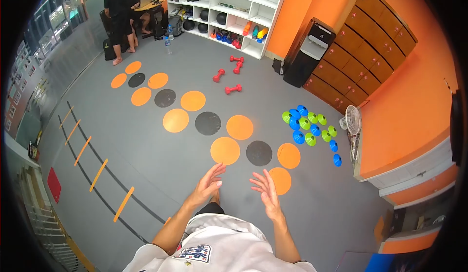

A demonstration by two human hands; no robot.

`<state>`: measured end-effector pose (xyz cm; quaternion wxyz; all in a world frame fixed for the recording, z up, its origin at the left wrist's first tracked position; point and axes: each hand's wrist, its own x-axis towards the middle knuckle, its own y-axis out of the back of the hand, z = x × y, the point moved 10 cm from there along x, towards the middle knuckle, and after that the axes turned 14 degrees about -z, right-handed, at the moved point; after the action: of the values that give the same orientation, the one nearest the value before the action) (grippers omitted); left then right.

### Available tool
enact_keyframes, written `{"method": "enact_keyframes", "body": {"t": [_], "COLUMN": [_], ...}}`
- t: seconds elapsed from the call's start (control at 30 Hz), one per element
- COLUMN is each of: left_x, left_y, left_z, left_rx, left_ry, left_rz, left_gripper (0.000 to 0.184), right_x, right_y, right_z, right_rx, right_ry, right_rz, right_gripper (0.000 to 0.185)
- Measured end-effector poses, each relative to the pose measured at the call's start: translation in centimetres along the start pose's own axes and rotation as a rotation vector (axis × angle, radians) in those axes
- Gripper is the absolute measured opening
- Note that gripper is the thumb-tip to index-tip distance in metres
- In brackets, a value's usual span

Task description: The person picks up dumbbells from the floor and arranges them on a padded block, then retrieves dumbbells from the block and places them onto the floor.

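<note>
Both my hands are raised in front of my white shirt (229,240), above the grey floor, and hold nothing. My left hand (208,183) has its fingers stretched out, with an orange floor spot (225,151) just beyond the fingertips in view. My right hand (266,189) is open too, palm turned inward, beside another orange spot (280,181). A black spot (259,153) lies ahead, between the hands. From there, orange and black round spots run in a pattern away to the far left.
Blue and green disc cones (310,124) lie scattered at right, near a white fan (352,119). Several red dumbbells (233,89) rest farther ahead. A ladder of lines (98,175) is on the left floor. White shelves (253,47), a water dispenser (309,52), brown lockers (358,52) and two people (117,20) are beyond.
</note>
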<state>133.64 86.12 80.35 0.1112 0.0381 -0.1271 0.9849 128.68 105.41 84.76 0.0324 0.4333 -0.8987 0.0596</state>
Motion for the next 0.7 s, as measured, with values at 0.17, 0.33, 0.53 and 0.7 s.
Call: {"method": "enact_keyframes", "body": {"t": [0.17, 0.33, 0.53, 0.7], "left_x": [13.4, 25.5, 38.0, 49.1], "left_y": [5.8, 9.2, 14.0, 18.2], "left_z": [2.2, 3.6, 1.0, -0.6], "left_rx": [-0.016, -0.077, -0.063, -0.045], "left_ry": [0.022, 0.053, 0.074, 0.099], "left_rz": [-0.089, -0.189, -0.206, -0.118], "left_gripper": [0.07, 0.07, 0.069, 0.067], "right_x": [10.0, 17.3, 25.2, 33.0], "right_y": [7.0, 14.1, 24.3, 35.2], "right_z": [-0.2, 0.7, 3.7, 4.4], "right_rx": [0.028, 0.059, 0.052, 0.05], "right_ry": [-0.012, 0.004, -0.02, 0.009], "right_rz": [0.077, 0.184, 0.246, 0.238], "right_gripper": [0.083, 0.077, 0.081, 0.082]}}
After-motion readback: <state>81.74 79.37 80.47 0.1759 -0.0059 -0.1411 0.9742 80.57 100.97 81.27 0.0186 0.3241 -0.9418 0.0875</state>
